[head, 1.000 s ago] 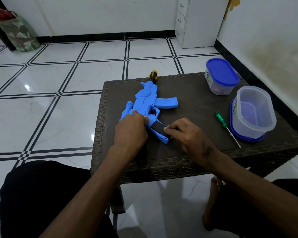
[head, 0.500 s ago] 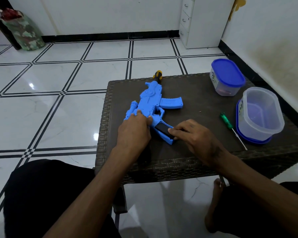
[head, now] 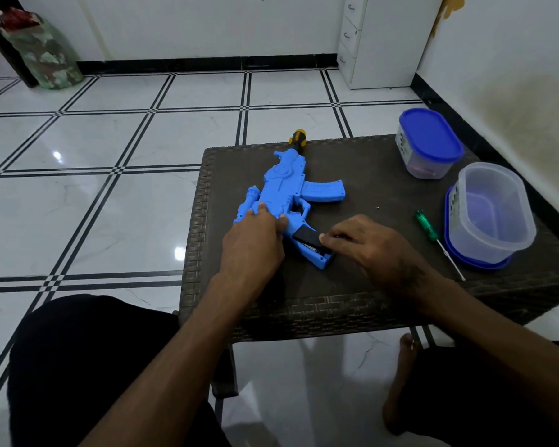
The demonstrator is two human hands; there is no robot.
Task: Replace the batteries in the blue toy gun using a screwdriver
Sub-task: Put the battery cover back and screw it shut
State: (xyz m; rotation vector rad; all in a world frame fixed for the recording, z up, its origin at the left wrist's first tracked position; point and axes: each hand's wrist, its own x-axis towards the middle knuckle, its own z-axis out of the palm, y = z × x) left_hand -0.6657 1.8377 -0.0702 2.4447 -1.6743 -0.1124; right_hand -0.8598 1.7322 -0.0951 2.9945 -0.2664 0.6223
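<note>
My right hand (head: 365, 243) now pinches the black battery cover (head: 307, 236) at the grip, left hand (head: 255, 240) pressing flat on the blue toy gun (head: 288, 191) at tabletop (head: 368, 285) centre, screwdriver (head: 433, 235) idle at three o'clock, so the compartment seems open.

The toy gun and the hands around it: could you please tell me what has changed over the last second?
Very little. The right hand has its fingers at the black battery piece in the grip as before; a gap seems to have opened under that piece, though this is hard to judge. The left hand still presses the toy gun down. The screwdriver and both tubs lie untouched; only the camera shifted.
</note>
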